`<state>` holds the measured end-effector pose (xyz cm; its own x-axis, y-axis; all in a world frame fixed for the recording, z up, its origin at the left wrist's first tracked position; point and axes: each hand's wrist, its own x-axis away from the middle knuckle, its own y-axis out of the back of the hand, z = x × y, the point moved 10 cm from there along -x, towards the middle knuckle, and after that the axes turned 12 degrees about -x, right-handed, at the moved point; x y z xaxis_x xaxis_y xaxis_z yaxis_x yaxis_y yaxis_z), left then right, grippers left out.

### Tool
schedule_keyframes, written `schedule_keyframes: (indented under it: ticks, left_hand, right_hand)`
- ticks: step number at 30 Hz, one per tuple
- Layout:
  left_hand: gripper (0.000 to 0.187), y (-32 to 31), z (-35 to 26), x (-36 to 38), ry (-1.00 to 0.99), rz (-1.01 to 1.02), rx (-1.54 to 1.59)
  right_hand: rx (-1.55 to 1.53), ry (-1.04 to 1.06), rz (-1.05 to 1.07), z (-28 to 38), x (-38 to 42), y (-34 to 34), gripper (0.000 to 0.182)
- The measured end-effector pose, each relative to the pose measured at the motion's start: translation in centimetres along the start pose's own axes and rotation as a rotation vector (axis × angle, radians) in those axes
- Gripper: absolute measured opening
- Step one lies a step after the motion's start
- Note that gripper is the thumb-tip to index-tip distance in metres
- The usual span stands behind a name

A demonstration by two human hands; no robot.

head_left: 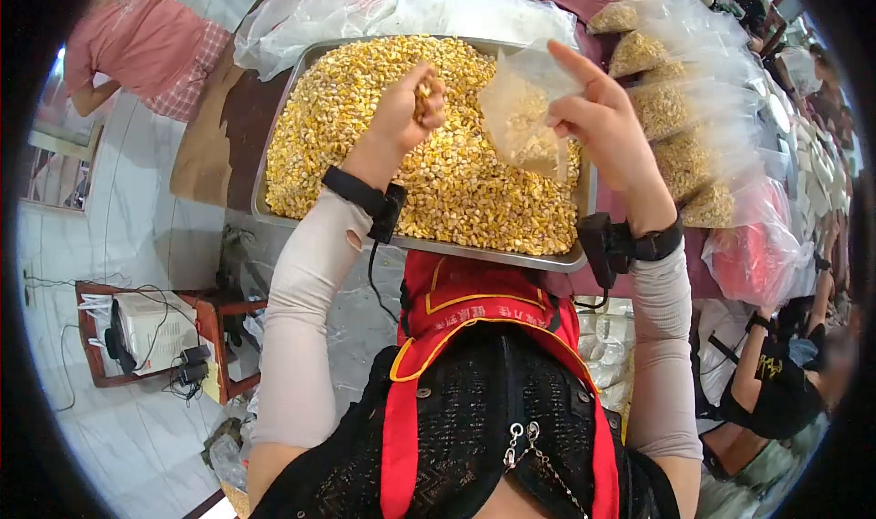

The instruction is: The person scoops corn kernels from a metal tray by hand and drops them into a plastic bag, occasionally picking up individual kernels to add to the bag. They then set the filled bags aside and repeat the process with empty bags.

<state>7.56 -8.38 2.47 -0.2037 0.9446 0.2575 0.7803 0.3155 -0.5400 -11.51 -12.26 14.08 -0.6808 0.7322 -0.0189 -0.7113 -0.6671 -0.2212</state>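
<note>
A large metal tray (260, 188) in front of me is heaped with yellow corn kernels (338, 108). My left hand (401, 115) is curled around a handful of kernels, just above the heap. On the right side of the tray, my right hand (598, 108) grips the edge of a clear plastic bag (525, 108), its index finger stretched out away from me. Some kernels show in the bag's lower part, which hangs over the heap. The fingers behind the bag are partly hidden.
Several filled clear bags (671, 108) stand in a row right of the tray, near a red plastic bag (748, 245). Loose plastic bags (310, 17) lie beyond the tray. A person in pink (146, 44) is at far left; another in black (776, 382) is at right.
</note>
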Motion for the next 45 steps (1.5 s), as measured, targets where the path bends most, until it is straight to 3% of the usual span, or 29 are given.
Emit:
schedule_keyframes:
  ticks: [5,9,10,11,13,17,24,26,30,33,35,37,41,43,45]
  left_hand:
    - [0.02,-8.8,-7.3,2.0,-0.181,0.264,0.055]
    - [0.021,-14.7,-6.9,2.7,-0.205,0.481,0.088]
    - [0.025,-14.9,-6.7,2.7,-0.284,0.228,-0.036]
    - [0.025,-15.4,-6.1,2.9,-0.283,0.231,-0.035]
    - [0.023,-16.0,-6.6,3.6,-0.451,0.183,-0.401]
    - [0.022,-15.4,-6.7,3.7,-0.556,0.094,-0.766]
    - [0.02,-15.4,-6.7,2.7,-0.539,0.171,-0.562]
    - [0.019,-16.1,-7.3,3.1,-0.654,0.192,-0.686]
    - [0.02,-16.4,-7.1,2.5,-0.683,0.16,-0.984]
    - [0.019,-15.7,-8.0,2.4,-0.641,0.1,-0.9]
    - [0.017,-13.1,-8.7,1.4,-0.449,0.037,-0.467]
    - [0.015,-10.4,-9.5,0.0,-0.427,0.068,-0.426]
    - [0.015,-1.8,-3.4,-4.5,-0.225,-0.203,-1.171]
    - [0.019,-1.2,1.0,-6.9,-0.475,-0.062,-1.669]
    - [0.019,-0.5,6.6,-7.4,-0.217,0.065,-2.109]
  right_hand:
    - [0.058,-0.024,0.045,-1.6,0.5,-1.6,0.061]
    - [0.06,-0.035,0.058,-1.6,0.8,-2.1,0.061]
    - [0.062,-0.033,0.055,-1.6,0.8,-1.9,0.061]
    - [0.06,-0.02,0.053,-1.7,0.8,-1.7,0.061]
    - [0.057,-0.005,0.049,-1.6,1.1,-1.4,0.061]
    - [0.086,-0.023,0.038,-1.1,1.6,-0.8,0.06]
    - [0.06,0.001,0.049,-1.0,1.6,-0.7,0.057]
    - [0.083,-0.002,0.051,-0.9,1.6,-0.7,0.058]
    - [0.098,-0.007,0.05,-0.7,1.5,-1.1,0.058]
    - [0.103,-0.024,0.021,-1.2,1.3,-0.6,0.059]
    - [0.101,-0.012,0.023,-1.3,1.2,0.2,0.058]
    - [0.101,0.002,0.025,-1.0,1.5,1.0,0.058]
    - [-0.071,-0.057,-0.011,-0.5,2.0,2.6,0.056]
    - [-0.051,-0.045,-0.042,0.0,2.2,2.9,0.06]
    - [-0.032,-0.061,-0.036,0.1,2.4,3.3,0.06]
